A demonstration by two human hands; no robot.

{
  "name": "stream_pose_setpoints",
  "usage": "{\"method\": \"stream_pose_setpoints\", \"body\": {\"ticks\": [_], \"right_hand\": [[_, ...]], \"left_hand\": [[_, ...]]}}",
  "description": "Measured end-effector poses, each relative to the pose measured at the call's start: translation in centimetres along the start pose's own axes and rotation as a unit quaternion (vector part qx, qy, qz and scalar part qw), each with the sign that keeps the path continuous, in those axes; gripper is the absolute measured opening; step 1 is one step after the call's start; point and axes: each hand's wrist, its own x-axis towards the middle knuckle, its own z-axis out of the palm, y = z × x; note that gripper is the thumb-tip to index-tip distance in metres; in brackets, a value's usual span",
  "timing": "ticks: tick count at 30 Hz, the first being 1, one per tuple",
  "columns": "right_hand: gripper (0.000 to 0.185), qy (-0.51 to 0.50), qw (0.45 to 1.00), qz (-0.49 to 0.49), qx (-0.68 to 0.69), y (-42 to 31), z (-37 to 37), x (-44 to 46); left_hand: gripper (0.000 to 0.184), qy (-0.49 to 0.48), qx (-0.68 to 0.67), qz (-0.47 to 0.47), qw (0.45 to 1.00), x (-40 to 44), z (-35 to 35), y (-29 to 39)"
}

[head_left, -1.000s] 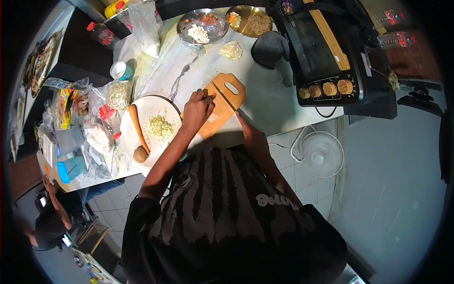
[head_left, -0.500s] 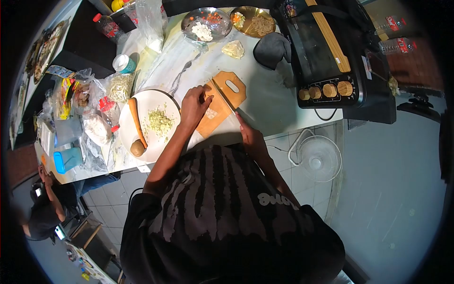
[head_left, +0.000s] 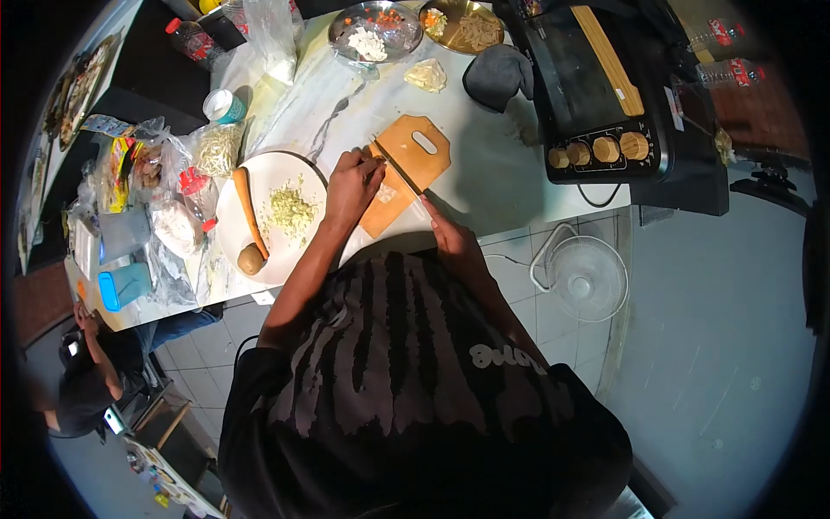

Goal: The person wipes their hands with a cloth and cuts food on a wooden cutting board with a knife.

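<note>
The right hand [head_left: 451, 236] grips a knife [head_left: 401, 173] across an orange cutting board [head_left: 402, 134]; the left hand [head_left: 351, 186] curls beside the knife (whether gripping anything, I cannot tell).

This looks like a kitchen: cutting board [head_left: 403, 137], knife [head_left: 400, 171], chopped vegetables [head_left: 290, 213] and 2 metal dishes [head_left: 405, 41] show it.

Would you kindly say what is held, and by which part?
The right hand holds the knife by its handle; for the left hand, I cannot tell.
</note>
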Motion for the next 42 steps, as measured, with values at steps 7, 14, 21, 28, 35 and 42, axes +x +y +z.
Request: {"method": "stream_pose_setpoints", "body": {"ticks": [7,14,21,28,35,42], "right_hand": [[0.048,0.002,1.000,-0.004,-0.025,-0.2,0.0,-0.2],[0.051,-0.110,0.980,0.123,-0.113,-3.9,-3.3,1.0],[0.055,0.018,0.990,-0.048,-0.135,-0.3,-1.9,0.0],[0.044,-0.017,0.999,0.022,-0.023,-0.5,-2.3,0.9],[0.041,0.033,0.999,0.008,0.040,-1.2,-1.8,0.7],[0.041,0.004,0.999,0.017,0.033,-1.4,-1.9,0.4]], "left_hand": [[0.015,0.016,0.002,0.007,1.000,0.3,0.2,0.1],[0.016,-0.023,-0.002,-0.046,0.999,0.8,-0.3,0.5],[0.019,-0.005,0.013,0.009,1.000,-0.3,-0.5,0.4],[0.018,0.010,0.021,-0.005,1.000,0.1,-0.1,0.1],[0.015,0.003,0.030,-0.003,1.000,1.5,0.5,0.2],[0.012,0.024,0.062,0.050,0.997,1.7,1.0,0.8]]}}
